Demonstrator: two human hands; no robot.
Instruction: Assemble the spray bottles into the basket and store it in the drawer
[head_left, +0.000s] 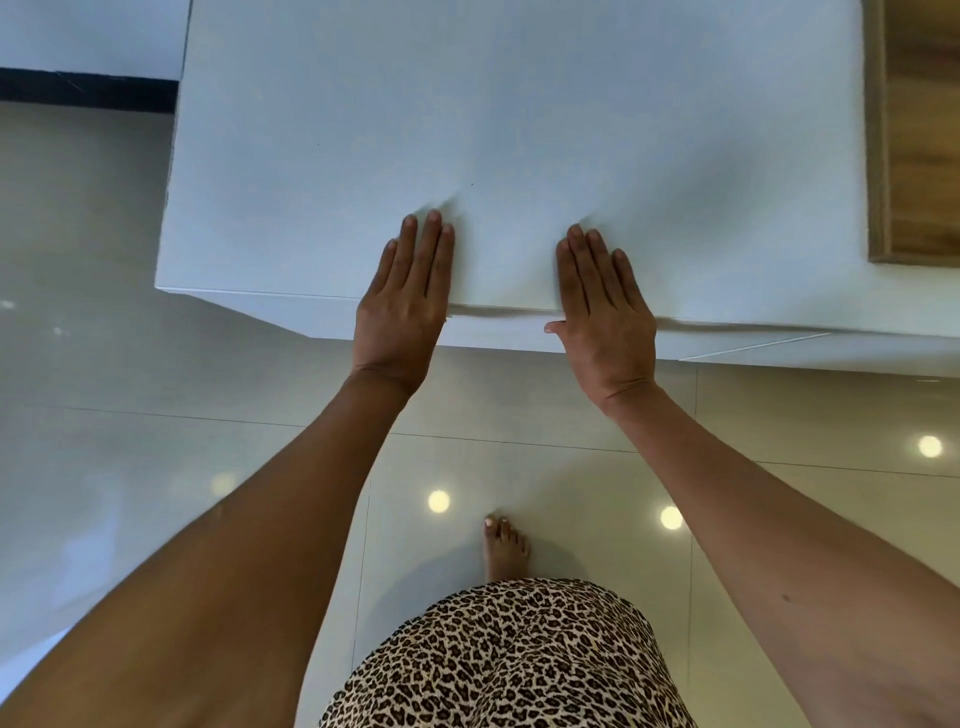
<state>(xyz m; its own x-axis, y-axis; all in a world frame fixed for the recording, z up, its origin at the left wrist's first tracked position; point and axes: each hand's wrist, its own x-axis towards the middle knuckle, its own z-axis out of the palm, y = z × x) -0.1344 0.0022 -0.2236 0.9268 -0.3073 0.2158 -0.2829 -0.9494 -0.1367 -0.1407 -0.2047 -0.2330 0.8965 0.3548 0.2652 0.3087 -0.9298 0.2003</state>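
Both hands lie flat and empty, fingers together: the left hand (402, 306) and right hand (602, 317) rest on the table (519, 130) edge. No spray bottles, basket or drawer show. Likely the drawer sits beneath the palms; press evenly if closing it.

- Single head cam, wide-angle, pointing steeply down from above.
- Close range: white desk (519, 130) top fills upper frame, tiled floor (104, 415) below.
- Forearms enter from bottom edge.
- No second view, no overlap.
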